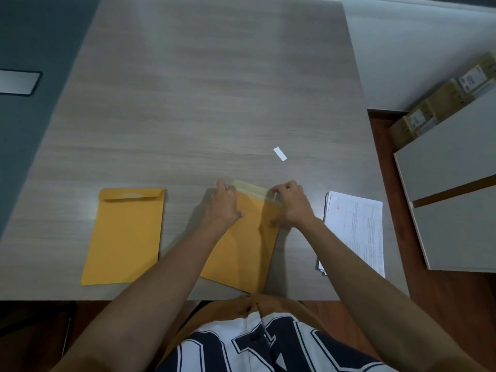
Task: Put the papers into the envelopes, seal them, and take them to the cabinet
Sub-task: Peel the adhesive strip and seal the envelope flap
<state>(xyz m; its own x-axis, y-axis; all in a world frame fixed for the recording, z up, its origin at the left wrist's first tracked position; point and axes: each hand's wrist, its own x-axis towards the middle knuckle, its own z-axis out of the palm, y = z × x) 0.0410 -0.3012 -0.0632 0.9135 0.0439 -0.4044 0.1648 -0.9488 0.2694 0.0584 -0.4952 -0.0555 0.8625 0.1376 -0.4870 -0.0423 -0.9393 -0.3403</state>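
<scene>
Right hand [291, 204]: fingertips are pinching a thin white strip at the right corner of the open flap [251, 187], apparently the adhesive liner; thumb is pressing the envelope body just below. Left hand [224, 204]: lying flat, fingers closed over the flap's left corner, pinning it to the table [188, 103].

The centre envelope [241, 251] is lying directly under both hands, long axis running from the flap toward the person, tilted slightly. The flap band is running crosswise, left to right, between the two hands.

Judgement: sealing is underway. The liner is probably peeling along the flap, so the right hand, already on it, is the working one.

A second envelope [126, 234], flap folded down, is resting well left. The papers [354, 229] are stacked just right of the right wrist. A loose white strip [280, 153] is lying beyond the flap.
</scene>
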